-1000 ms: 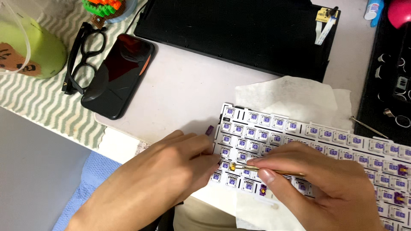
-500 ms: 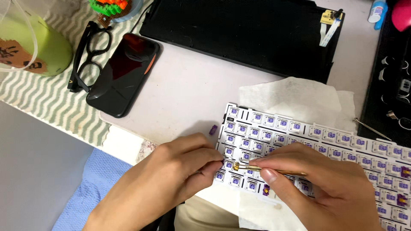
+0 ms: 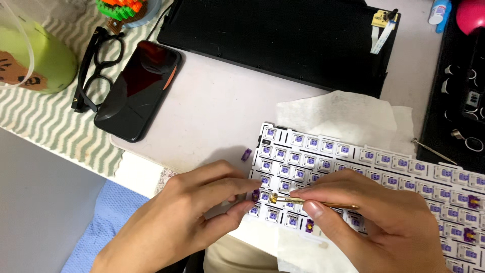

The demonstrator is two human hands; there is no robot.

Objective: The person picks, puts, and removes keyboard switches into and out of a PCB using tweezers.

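Observation:
A white keyboard plate (image 3: 384,167) filled with purple-stemmed switches lies on a white tissue (image 3: 343,114). My left hand (image 3: 187,217) pinches the plate's near left corner, thumb and forefinger at a switch (image 3: 255,194). My right hand (image 3: 384,222) holds a thin gold tool (image 3: 308,202) flat across the plate, its tip beside my left fingertips. A loose purple switch (image 3: 246,154) lies on the desk just left of the plate.
A black keyboard case (image 3: 273,35) sits at the back. A black phone (image 3: 134,88), black glasses (image 3: 96,68) and a green cup (image 3: 35,60) rest on a striped mat at the left. A black tray of small parts (image 3: 465,101) stands at the right.
The view has shifted slightly. My left fingers have closed in on the switch at the tool's tip; the plate has stayed in place.

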